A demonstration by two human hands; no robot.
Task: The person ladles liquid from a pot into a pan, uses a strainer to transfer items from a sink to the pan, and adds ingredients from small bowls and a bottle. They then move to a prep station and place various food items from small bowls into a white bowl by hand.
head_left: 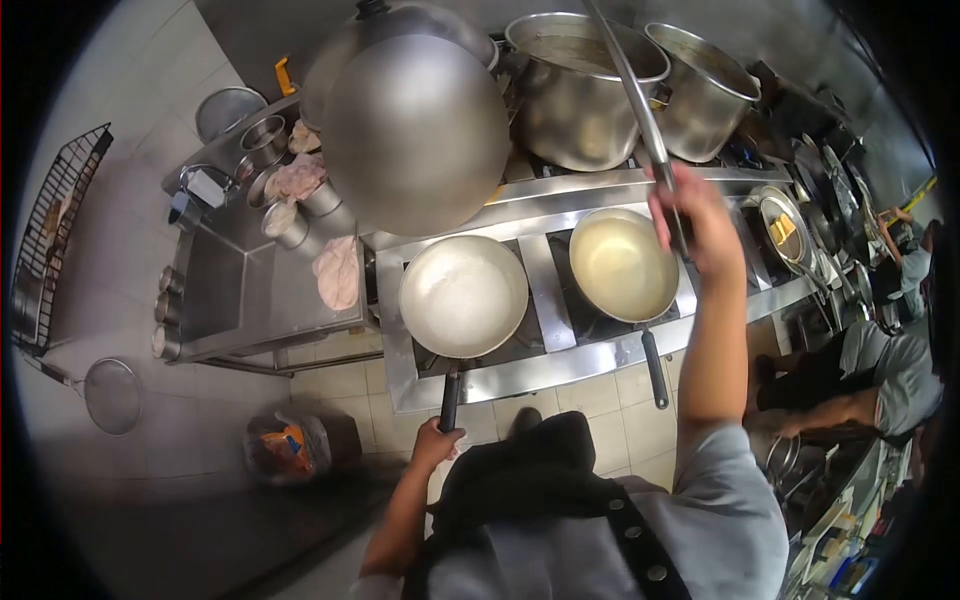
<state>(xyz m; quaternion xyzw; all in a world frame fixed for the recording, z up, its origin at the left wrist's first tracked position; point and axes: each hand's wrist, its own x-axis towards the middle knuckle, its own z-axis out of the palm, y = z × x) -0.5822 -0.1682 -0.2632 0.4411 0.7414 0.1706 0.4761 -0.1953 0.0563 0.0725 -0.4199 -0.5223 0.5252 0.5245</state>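
Note:
My left hand (436, 443) is wrapped round the black handle of a frying pan (464, 297) with whitish contents or a pale coating, resting on the left burner. My right hand (697, 220) grips a long steel-handled utensil (640, 105), raised over the stove. The utensil's far end leaves the top of the view, so its kind is hidden. Beneath and left of that hand, a second frying pan (622, 265) with pale yellow liquid sits on another burner, its handle pointing toward me. A large, blurred round steel surface (415, 135) covers part of the back left.
Two tall stockpots, one (585, 110) larger, stand behind the burners. On the left, a steel counter (215, 295) carries containers and pinkish cloths (337, 272). A lined bin (300, 447) is on the floor. At right are a bowl with yellow pieces (785, 230) and another person (850, 390).

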